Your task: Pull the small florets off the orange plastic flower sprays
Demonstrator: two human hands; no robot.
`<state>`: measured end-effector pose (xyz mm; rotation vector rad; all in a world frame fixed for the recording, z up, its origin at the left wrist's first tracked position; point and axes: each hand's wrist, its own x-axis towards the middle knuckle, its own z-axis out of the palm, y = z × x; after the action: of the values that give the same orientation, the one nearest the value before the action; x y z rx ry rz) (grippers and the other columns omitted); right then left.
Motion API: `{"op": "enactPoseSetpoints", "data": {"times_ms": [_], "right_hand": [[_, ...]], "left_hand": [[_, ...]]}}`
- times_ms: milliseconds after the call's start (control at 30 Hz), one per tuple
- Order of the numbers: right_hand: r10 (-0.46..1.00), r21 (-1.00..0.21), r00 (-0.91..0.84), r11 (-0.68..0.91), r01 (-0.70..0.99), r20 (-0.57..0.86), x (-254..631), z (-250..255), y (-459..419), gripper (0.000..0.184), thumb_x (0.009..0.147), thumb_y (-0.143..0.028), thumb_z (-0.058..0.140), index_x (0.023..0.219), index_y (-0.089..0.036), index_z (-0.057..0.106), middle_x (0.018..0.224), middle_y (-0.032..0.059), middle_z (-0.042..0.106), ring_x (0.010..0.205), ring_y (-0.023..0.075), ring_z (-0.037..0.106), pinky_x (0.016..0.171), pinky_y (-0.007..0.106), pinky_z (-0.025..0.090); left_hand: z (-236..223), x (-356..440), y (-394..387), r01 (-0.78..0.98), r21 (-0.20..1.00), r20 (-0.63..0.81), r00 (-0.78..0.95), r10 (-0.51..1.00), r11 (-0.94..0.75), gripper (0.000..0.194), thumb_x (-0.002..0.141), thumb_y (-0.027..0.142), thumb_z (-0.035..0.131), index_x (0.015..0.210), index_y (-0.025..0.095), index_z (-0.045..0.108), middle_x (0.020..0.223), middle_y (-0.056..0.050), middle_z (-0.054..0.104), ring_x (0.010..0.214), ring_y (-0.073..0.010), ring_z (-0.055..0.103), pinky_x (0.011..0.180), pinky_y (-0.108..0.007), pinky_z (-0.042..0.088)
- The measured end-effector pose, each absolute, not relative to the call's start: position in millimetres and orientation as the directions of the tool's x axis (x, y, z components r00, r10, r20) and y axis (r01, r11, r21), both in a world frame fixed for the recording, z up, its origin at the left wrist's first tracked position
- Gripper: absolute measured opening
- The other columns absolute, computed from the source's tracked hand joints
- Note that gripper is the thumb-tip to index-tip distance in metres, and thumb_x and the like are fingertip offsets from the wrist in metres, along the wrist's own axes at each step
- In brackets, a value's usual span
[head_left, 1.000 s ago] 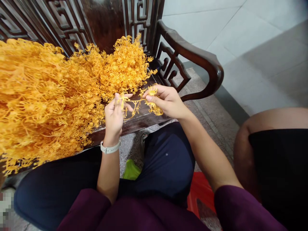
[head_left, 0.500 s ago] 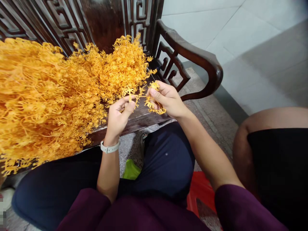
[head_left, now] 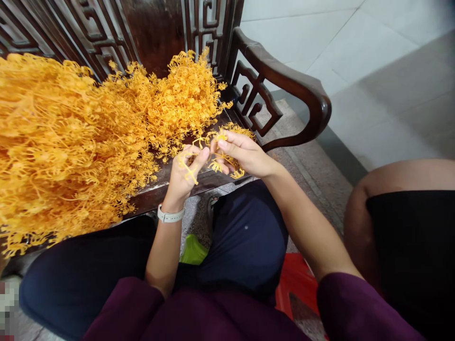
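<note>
My left hand [head_left: 185, 170], with a pale watch band on the wrist, pinches a thin yellow plastic flower piece [head_left: 190, 174] between thumb and fingers. Close beside it, my right hand [head_left: 245, 151] is closed on a yellow artificial flower sprig [head_left: 221, 137]. Parts of this sprig stick out above and below the right fingers. Both hands are just over the front edge of the dark wooden bench. To the left, a large heap of yellow artificial flowers [head_left: 81, 147] spreads over the seat. My fingers partly hide where the pieces meet.
The bench's curved wooden armrest [head_left: 302, 90] rises at the right, in front of a pale tiled wall [head_left: 341, 42]. Another person's leg [head_left: 359, 213] is at the right edge. Below me are a red plastic stool [head_left: 296, 282] and a bright green object [head_left: 194, 249].
My left hand has moved slightly right and closer to my right hand. The yellow piece in it now hangs down over the fingers, and the sprig in my right hand has turned.
</note>
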<state>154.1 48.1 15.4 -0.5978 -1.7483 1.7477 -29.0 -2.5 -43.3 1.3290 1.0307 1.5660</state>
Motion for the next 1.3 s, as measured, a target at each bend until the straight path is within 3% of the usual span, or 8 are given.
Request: {"op": "enactPoseSetpoints", "data": {"times_ms": [167,333,567,867,1133,1200,1300], "right_hand": [[0.804,-0.989,-0.576,0.099,-0.113,0.147,149.3,7.0,55.6,0.044,0.093,-0.062,0.076,0.084,-0.022,0.062,0.067,-0.0025,0.061,0.055,0.0106,0.051,0.052,0.026,0.038],[0.877,-0.989,-0.457,0.128,-0.074,0.148,145.3,1.8,59.5,0.042,0.088,-0.063,0.081,0.083,-0.023,0.068,0.064,-0.0034,0.051,0.053,0.0112,0.042,0.05,0.028,0.031],[0.906,-0.985,-0.388,0.166,-0.045,0.17,140.0,2.6,55.5,0.04,0.092,-0.064,0.076,0.085,-0.024,0.07,0.061,-0.0042,0.042,0.053,0.0119,0.034,0.05,0.029,0.027],[0.936,-0.987,-0.312,0.14,-0.084,0.159,135.4,2.1,53.4,0.044,0.09,-0.064,0.077,0.075,-0.023,0.071,0.053,-0.0064,0.034,0.048,0.0105,0.029,0.046,0.028,0.023],[0.977,-0.992,-0.213,-0.01,-0.123,0.016,153.8,-3.0,78.3,0.05,0.092,-0.075,0.068,0.103,-0.026,0.072,0.043,-0.0092,0.036,0.037,0.0093,0.028,0.041,0.026,0.024],[0.979,-0.996,-0.204,-0.006,-0.087,0.012,155.5,-2.8,80.4,0.048,0.092,-0.073,0.069,0.1,-0.026,0.072,0.042,-0.0096,0.035,0.035,0.0088,0.028,0.039,0.025,0.023],[0.982,-0.998,-0.177,0.053,-0.039,0.06,154.4,0.5,76.3,0.047,0.093,-0.071,0.069,0.09,-0.025,0.071,0.046,-0.0069,0.045,0.039,0.0097,0.038,0.04,0.025,0.029]], "left_hand": [[-36.2,-21.6,-8.6,-0.093,0.939,0.326,-0.07,0.943,-0.331,0.046,0.105,0.045,0.062,0.067,0.021,0.051,0.073,0.0,0.045,0.069,-0.0155,0.043,0.067,-0.033,0.038],[-30.0,-10.1,-16.9,-0.029,0.947,0.317,-0.071,0.946,-0.319,0.057,0.101,0.064,0.06,0.066,0.022,0.047,0.068,-0.001,0.042,0.063,-0.0154,0.04,0.058,-0.034,0.035],[-23.7,-0.3,-21.6,-0.062,0.937,0.337,-0.09,0.937,-0.343,0.062,0.098,0.068,0.063,0.065,0.023,0.037,0.065,0.002,0.034,0.057,-0.0129,0.032,0.052,-0.033,0.031],[-32.1,-3.9,-22.0,0.085,0.899,0.435,-0.05,0.899,-0.431,0.049,0.111,0.043,0.052,0.069,0.022,0.035,0.068,0.001,0.039,0.062,-0.0139,0.037,0.061,-0.035,0.03],[-26.1,16.4,-33.3,0.211,0.775,0.592,0.089,0.801,-0.596,0.042,0.11,0.028,0.05,0.071,0.022,0.036,0.068,0.001,0.043,0.067,-0.0157,0.041,0.068,-0.036,0.032],[-26.8,23.6,-36.1,0.146,0.821,0.548,0.074,0.833,-0.553,0.044,0.111,0.033,0.049,0.07,0.022,0.037,0.067,0.002,0.042,0.064,-0.0145,0.04,0.065,-0.035,0.032],[-27.2,25.3,-35.3,-0.052,0.935,0.349,-0.055,0.935,-0.352,0.05,0.108,0.05,0.055,0.07,0.022,0.038,0.065,0.003,0.038,0.058,-0.0118,0.035,0.055,-0.031,0.029]]}}
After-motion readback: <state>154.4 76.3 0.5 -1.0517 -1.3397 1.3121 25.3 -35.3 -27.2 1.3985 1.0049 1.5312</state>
